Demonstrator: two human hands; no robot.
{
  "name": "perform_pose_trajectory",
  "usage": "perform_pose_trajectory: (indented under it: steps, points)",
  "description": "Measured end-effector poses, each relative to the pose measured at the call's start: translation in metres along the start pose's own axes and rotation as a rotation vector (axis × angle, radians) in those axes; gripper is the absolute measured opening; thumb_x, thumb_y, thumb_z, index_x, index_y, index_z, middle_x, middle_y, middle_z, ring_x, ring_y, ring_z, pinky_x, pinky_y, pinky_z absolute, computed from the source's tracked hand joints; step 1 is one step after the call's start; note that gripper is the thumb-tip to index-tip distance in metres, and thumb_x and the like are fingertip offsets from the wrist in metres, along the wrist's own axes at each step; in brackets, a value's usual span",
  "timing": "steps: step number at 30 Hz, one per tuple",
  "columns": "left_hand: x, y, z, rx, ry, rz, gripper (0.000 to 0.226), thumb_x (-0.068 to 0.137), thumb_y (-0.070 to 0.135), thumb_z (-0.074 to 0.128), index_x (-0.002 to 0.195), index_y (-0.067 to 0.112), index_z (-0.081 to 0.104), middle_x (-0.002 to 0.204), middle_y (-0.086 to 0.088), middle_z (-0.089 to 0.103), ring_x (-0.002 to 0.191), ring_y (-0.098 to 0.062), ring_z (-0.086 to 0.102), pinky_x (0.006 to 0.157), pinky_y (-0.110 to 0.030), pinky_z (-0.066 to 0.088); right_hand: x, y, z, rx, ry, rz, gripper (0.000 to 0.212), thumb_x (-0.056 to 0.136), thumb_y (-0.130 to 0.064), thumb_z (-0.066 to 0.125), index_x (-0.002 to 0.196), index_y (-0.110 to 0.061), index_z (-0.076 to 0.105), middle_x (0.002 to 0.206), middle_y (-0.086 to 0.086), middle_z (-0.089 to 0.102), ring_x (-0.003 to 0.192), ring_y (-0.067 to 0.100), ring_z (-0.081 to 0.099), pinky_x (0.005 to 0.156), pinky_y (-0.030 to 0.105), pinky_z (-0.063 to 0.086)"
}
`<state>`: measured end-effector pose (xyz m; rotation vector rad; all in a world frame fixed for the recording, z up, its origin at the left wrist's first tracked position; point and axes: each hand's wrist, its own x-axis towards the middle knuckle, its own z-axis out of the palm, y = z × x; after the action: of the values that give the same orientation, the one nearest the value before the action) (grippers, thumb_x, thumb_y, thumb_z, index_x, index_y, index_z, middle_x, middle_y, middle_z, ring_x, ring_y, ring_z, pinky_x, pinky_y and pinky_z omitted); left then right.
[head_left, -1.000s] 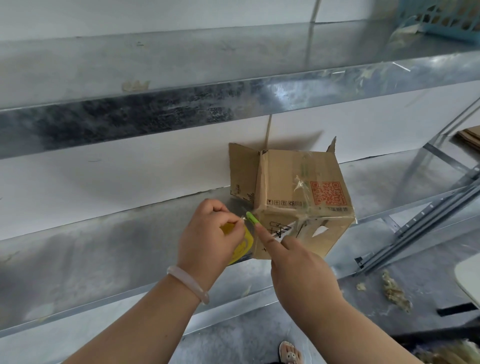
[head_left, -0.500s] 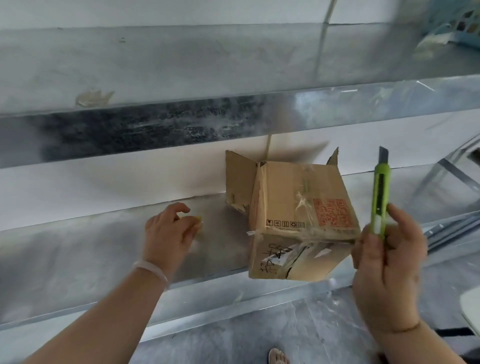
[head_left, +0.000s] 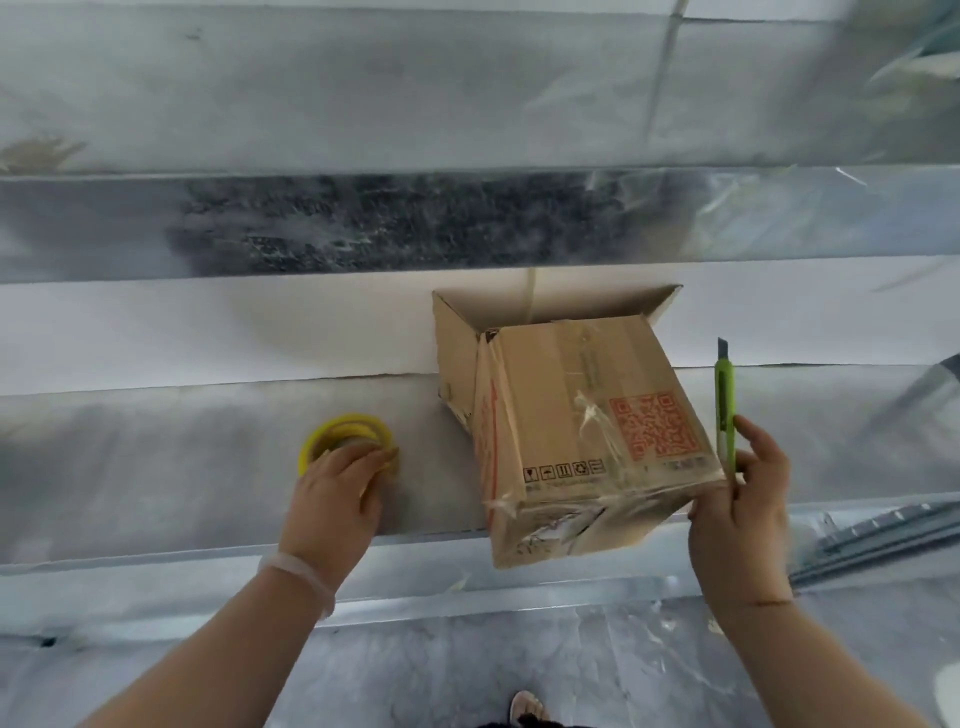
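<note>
Head view, lower centre-left: the left hand (head_left: 336, 486) curls its fingers over the near rim of the yellow tape roll (head_left: 340, 434), which lies flat on the metal shelf (head_left: 156, 457). At right, the right hand (head_left: 744, 519) pinches the green utility knife (head_left: 725, 410) upright (blade out, pointing up), just beside the cardboard box (head_left: 571, 415) at the shelf's front edge.

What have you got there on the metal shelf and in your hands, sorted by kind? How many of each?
Yellow tape roll, held by the left hand on the shelf: 1
Brown cardboard box, on the shelf: 1
Green utility knife, in the right hand: 1
Total: 3
</note>
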<state>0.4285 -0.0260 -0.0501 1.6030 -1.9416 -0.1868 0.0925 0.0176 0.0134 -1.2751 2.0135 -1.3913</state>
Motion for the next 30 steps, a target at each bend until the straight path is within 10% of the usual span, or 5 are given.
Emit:
perform_pose_trajectory:
  steps: [4,11,18,24,30]
  points:
    - [-0.013,0.065,-0.014,-0.507,0.121,-0.187,0.043,0.093,0.040,0.040,0.123,0.018,0.063,0.117,0.022,0.063,0.110,0.005,0.056,0.093,-0.009,0.040,0.039,0.031,0.000,-0.328,-0.177,0.115,0.051,0.097,-0.004,0.037,0.140,-0.031,0.038,0.125,0.006,0.046,0.100,0.019,0.047,0.092,0.043,0.046]
    - [-0.025,0.138,-0.017,-0.910,0.082,-0.377,0.056,0.089,0.055,0.037,0.136,0.027,0.047,0.135,0.020,0.054,0.128,-0.007,0.049,0.108,-0.045,0.040,0.060,0.071,0.008,-0.990,-0.569,0.027,0.043,0.098,-0.021,0.042,0.142,-0.025,0.045,0.130,0.006,0.047,0.117,0.028,0.045,0.102,0.039,0.041]
    - [-0.015,0.173,-0.011,-0.960,-0.004,-0.425,0.072,0.085,0.070,0.033,0.148,0.035,0.025,0.151,0.024,0.030,0.138,0.009,0.025,0.117,-0.025,0.021,0.014,-0.008,-0.020,0.292,-0.319,0.243,0.040,0.100,-0.055,0.024,0.134,-0.050,0.046,0.134,-0.018,0.056,0.123,0.003,0.052,0.105,0.019,0.037]
    - [-0.012,0.186,0.000,-0.950,-0.033,-0.507,0.064,0.088,0.069,0.021,0.147,0.047,0.016,0.152,0.021,0.030,0.136,0.008,0.029,0.112,-0.013,0.023,-0.011,-0.027,-0.014,0.236,-0.486,0.252,0.056,0.101,-0.057,0.021,0.145,-0.030,0.043,0.143,-0.005,0.050,0.131,0.010,0.045,0.090,0.002,0.029]
    - [-0.009,0.180,-0.010,-0.850,0.037,-0.624,0.042,0.106,0.029,0.022,0.142,0.022,0.044,0.092,0.026,0.060,0.089,0.006,0.061,0.066,0.006,0.036,-0.004,-0.030,-0.022,0.281,-0.498,0.326,0.050,0.104,-0.044,0.026,0.116,-0.009,0.059,0.124,0.023,0.059,0.069,0.009,0.052,0.061,0.006,0.040]
